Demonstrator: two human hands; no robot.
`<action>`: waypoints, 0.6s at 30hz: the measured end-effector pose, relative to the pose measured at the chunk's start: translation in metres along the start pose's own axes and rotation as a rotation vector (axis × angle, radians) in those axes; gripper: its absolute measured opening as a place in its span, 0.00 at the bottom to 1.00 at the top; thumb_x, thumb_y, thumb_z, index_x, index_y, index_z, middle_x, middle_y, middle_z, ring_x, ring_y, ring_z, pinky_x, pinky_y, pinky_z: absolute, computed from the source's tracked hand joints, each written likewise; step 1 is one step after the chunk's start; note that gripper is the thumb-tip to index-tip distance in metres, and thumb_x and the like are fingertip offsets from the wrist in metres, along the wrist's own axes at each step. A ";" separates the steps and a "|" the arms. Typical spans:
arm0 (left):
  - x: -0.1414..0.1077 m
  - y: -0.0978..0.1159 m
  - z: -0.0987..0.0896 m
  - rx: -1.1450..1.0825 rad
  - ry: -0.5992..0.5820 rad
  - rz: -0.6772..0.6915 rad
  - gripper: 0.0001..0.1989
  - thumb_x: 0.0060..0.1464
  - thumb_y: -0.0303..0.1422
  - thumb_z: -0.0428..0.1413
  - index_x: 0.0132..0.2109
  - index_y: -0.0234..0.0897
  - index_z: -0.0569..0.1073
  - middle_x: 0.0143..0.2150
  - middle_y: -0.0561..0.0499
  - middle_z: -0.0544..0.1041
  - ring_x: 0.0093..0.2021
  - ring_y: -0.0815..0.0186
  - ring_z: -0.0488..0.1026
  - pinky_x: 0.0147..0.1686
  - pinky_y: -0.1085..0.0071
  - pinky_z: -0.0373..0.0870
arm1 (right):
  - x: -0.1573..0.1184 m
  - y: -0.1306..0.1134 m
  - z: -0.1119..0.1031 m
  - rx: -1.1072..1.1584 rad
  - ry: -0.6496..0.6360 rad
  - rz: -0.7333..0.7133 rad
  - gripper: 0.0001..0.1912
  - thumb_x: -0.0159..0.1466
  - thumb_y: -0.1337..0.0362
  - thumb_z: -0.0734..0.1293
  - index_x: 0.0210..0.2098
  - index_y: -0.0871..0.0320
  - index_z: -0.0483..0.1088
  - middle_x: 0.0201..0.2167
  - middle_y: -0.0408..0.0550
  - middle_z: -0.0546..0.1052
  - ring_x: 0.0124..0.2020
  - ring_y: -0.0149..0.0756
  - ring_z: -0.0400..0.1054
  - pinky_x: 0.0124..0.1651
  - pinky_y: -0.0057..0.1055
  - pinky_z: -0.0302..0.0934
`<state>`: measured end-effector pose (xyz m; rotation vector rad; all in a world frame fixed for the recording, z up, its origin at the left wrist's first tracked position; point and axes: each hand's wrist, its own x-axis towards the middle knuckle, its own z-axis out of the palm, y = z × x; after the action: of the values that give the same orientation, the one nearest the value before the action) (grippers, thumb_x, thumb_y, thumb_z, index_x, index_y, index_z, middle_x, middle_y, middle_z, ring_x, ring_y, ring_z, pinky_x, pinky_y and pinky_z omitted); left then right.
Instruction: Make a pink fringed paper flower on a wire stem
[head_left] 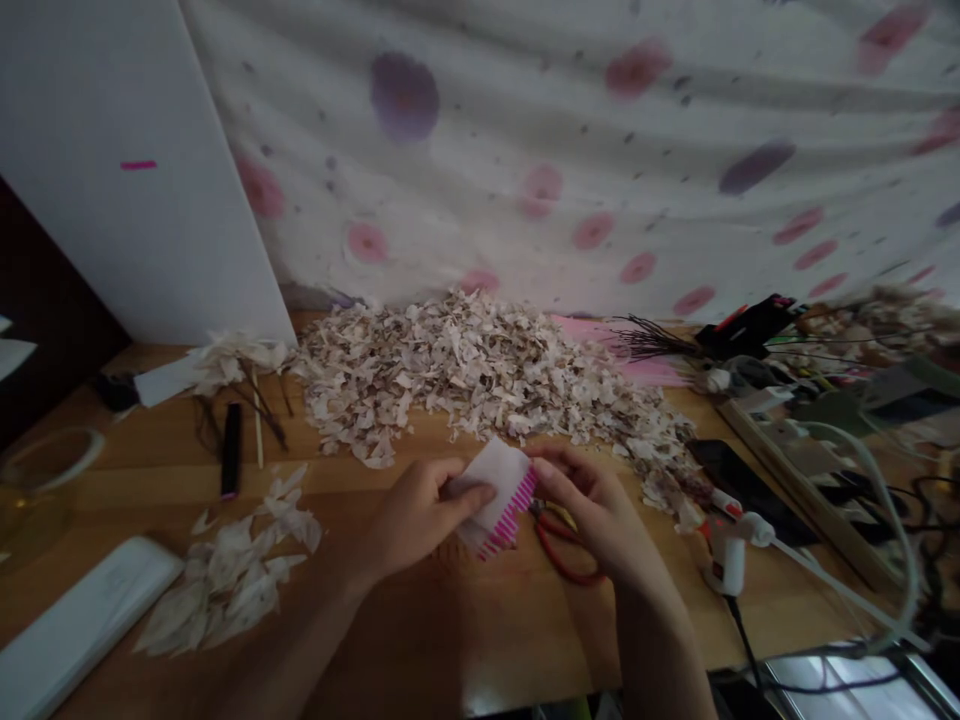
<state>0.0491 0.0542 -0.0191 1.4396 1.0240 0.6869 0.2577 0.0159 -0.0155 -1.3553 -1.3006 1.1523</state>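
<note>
My left hand (431, 505) pinches a small white piece of paper (495, 470) between thumb and fingers. A row of short pink stripes runs along the paper's lower right edge. My right hand (589, 500) has its thumb and fingertips closed at the striped right corner of the paper. Beneath my right hand, red-handled scissors (566, 560) lie on the wooden table, partly hidden by the hand. Just beyond both hands spreads a large heap of pale, dry petal-like flakes (465, 365).
Pale petal-like pieces (240, 575) lie at left near a white box-like object (90, 625) and a black marker (231, 450). On the right are a dark phone (750, 490), a white hot-glue gun (727, 560) and cables. A flower-patterned cloth (540, 130) hangs behind.
</note>
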 end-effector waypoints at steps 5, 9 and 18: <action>0.004 -0.035 0.004 -0.197 0.288 -0.122 0.15 0.51 0.46 0.65 0.34 0.36 0.81 0.28 0.51 0.80 0.28 0.63 0.73 0.28 0.72 0.63 | -0.025 0.027 -0.007 -0.168 0.150 0.081 0.20 0.64 0.43 0.69 0.39 0.55 0.73 0.39 0.53 0.82 0.43 0.47 0.78 0.46 0.41 0.72; -0.003 -0.056 0.008 -0.223 0.456 -0.132 0.20 0.56 0.50 0.61 0.43 0.36 0.80 0.38 0.47 0.84 0.38 0.60 0.78 0.38 0.69 0.71 | -0.057 0.067 -0.020 -0.701 0.225 0.088 0.19 0.69 0.49 0.64 0.51 0.55 0.71 0.51 0.57 0.79 0.49 0.51 0.77 0.51 0.47 0.70; -0.006 -0.053 0.010 -0.354 0.587 0.011 0.32 0.56 0.45 0.65 0.63 0.41 0.68 0.47 0.45 0.84 0.43 0.58 0.82 0.42 0.68 0.76 | -0.029 0.071 -0.019 -1.107 0.074 0.216 0.05 0.63 0.66 0.63 0.35 0.58 0.72 0.35 0.62 0.81 0.42 0.61 0.78 0.46 0.52 0.64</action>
<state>0.0445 0.0409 -0.0711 0.9489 1.2577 1.2757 0.2874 -0.0161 -0.0811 -2.3265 -1.8632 0.4372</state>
